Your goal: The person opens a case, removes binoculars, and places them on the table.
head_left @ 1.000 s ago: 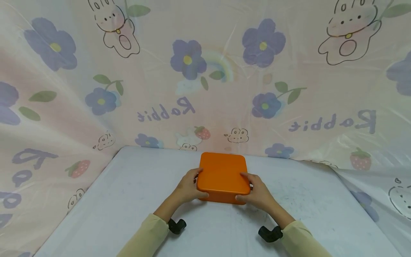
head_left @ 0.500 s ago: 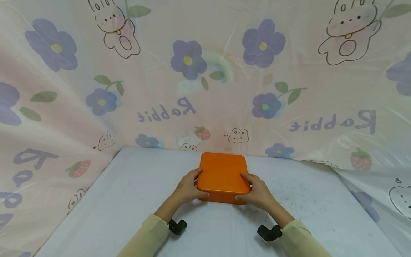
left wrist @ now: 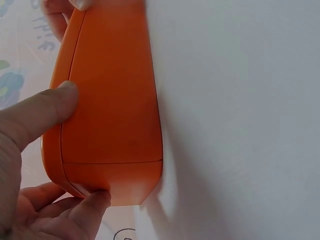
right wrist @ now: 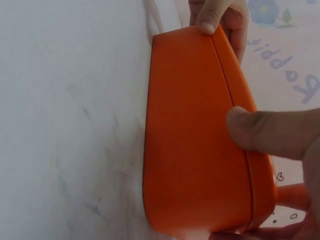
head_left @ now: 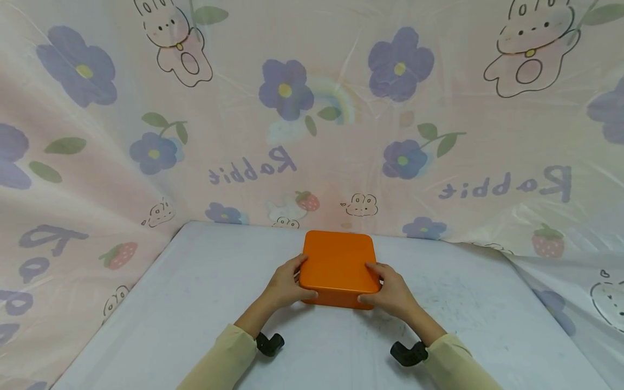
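An orange box [head_left: 338,262] with rounded corners and a fitted lid stands on the white table, between both hands. My left hand [head_left: 285,284] grips its left side, thumb on the front face and fingers along the side. On the opposite side my right hand [head_left: 392,290] holds it the same way. In the left wrist view, the left thumb presses the box front [left wrist: 112,100] at the seam below the lid, with fingertips curled at the side. The right wrist view has the right thumb over the same seam on the box [right wrist: 190,130]. What the box contains is hidden.
A white table [head_left: 209,271] bears faint dark marks on the right. Behind and beside it hangs a curtain [head_left: 336,151] printed with rabbits, flowers and strawberries. Black wrist cameras [head_left: 270,344] stick out from the cuffs of the light yellow sleeves [head_left: 221,357].
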The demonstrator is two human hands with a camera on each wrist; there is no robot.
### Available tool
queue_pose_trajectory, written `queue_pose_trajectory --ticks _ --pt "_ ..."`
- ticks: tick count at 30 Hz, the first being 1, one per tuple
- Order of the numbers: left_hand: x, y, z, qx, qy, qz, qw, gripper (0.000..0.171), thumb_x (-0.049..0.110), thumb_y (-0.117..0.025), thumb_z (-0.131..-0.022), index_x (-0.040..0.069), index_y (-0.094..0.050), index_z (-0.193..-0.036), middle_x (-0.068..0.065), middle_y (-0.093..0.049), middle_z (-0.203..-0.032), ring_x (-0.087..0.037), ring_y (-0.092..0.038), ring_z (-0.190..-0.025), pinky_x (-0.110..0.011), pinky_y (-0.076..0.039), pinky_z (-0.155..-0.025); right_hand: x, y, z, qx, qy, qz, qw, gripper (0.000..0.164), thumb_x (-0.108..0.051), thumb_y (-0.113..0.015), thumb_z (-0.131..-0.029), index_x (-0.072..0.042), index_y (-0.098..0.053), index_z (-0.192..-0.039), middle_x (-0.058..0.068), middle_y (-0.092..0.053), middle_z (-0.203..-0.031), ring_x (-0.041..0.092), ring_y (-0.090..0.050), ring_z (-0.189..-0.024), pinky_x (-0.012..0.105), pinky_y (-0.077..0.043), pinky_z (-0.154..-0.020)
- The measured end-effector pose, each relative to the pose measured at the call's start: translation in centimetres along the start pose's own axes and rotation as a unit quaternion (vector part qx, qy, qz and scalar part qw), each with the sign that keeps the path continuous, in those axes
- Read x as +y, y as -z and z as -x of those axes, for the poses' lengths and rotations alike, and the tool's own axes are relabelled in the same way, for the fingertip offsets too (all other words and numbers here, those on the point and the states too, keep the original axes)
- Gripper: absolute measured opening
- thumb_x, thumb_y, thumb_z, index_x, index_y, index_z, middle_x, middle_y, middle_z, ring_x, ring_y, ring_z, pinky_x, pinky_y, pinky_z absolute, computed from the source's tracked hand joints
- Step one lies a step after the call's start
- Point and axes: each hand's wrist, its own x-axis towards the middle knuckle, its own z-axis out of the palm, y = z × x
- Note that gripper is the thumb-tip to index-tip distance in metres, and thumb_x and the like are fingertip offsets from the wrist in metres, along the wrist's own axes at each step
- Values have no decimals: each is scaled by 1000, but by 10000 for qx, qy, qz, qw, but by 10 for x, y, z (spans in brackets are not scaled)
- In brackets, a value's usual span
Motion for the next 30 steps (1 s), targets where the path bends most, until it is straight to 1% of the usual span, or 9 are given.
queue_pose_trajectory --ticks 9,17,24,30 --pt "1 -1 1 55 33 -41 10000 95 22 -87 -70 11 -35 -149 -9 -32 -157 -31 -41 -139 -46 -39 -111 -1 -1 0 19 -24 -40 10000 84 -25 -84 -72 -1 -45 -142 23 -44 -145 35 -56 -119 48 -51 -97" --pt "3 -1 1 71 56 2 10000 95 20 -87 -70 11 -35 -150 -9 -31 -157 -30 -40 -140 -46 -38 -111 -1 -2 1 -18 66 46 10000 83 -25 -82 -74 0 -43 -143 24 -41 -147 37 -54 -123 50 -49 -100" --pt "1 -2 1 91 95 16 9999 96 20 -87 -69 11 -35 -150 -9 -33 -157 -31 -41 -139 -46 -40 -110 -1 -3 1 -53 81 131 9999 83 -26 -82 -75 0 -43 -143 24 -42 -146 36 -55 -121 49 -50 -99" --pt "0 -3 0 76 77 13 9999 97 19 -87 -69 11 -34 -150 -8 -31 -157 -29 -40 -139 -45 -39 -111 -2 -1 1 -41 90 201 9997 83 -26 -82 -75 -1 -43 -143 25 -42 -145 37 -55 -121 50 -49 -99"
